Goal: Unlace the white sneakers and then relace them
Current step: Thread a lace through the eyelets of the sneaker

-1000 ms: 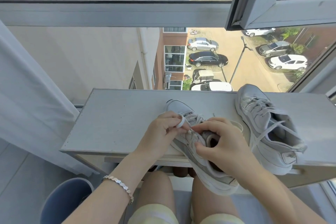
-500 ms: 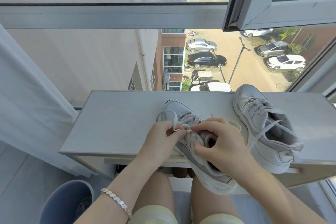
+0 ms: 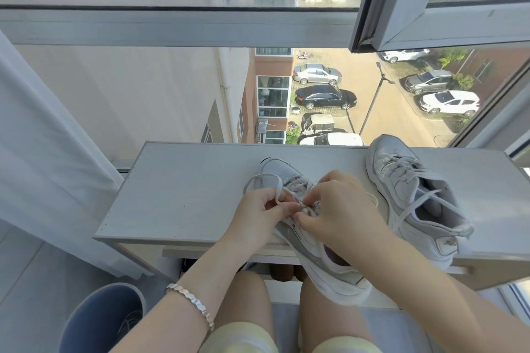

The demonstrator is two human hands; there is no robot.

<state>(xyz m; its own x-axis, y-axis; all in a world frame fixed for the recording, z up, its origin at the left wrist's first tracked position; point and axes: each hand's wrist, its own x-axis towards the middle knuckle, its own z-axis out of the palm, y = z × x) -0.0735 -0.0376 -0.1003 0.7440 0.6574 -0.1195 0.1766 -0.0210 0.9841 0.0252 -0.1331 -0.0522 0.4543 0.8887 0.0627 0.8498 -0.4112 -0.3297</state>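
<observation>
**Mid-lacing, seen from the wearer's own eyes**

At far left a pale curtain hangs to the floor. Below it, near the person's knee, stands a blue bin.

A bare forearm with a silver bracelet reaches up from the lower left to a pale grey desk set against the window.

The left hand pinches a white lace between thumb and fingertips. The lace arcs up in a slack loop on that side, probably drawn out sideways so it slides freely through an eyelet.

Just right of it, touching it, is the near sneaker. Its toe rests on the desk and its heel hangs over the front edge above the person's lap. That tilt turns the eyelet rows up to the eyes.

The right hand is curled over the sneaker's lacing, with the thumb against its side. It seems to steady the shoe against the pull. Whether it also holds a strand of lace cannot be told.

Further right, apart from the hands, the second sneaker lies on the desk with its toe towards the glass. Its lace is threaded but loose and untied, and it appears set aside for its turn.

Through the window, far below, are parked cars.

Whether the lace is coming out or going back in is not clear.
</observation>
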